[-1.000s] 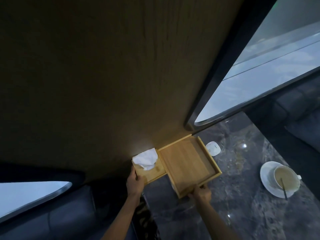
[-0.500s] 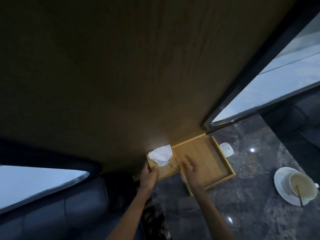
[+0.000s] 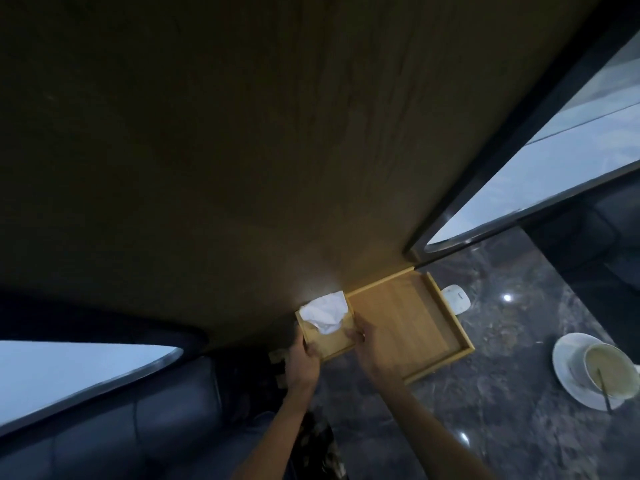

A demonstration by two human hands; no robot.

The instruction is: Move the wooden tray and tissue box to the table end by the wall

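Observation:
The wooden tissue box (image 3: 333,341), with a white tissue (image 3: 325,310) sticking out of its top, sits against the wood-panelled wall (image 3: 277,168). My left hand (image 3: 302,362) grips its near left corner. My right hand (image 3: 370,348) holds its right edge, fingers on the top. The empty wooden tray (image 3: 412,320) lies right beside the box on the dark marble table (image 3: 502,393), its far rim touching the wall. My right wrist crosses the tray's near left corner.
A small white flat device (image 3: 456,297) lies just right of the tray. A white cup with a spoon on a saucer (image 3: 595,370) stands at the right. Dark sofa cushions (image 3: 138,427) lie to the left, windows on both sides.
My right hand let go of the tray's near edge and moved left onto the tissue box. My left hand has stayed on the box. The view shifted left.

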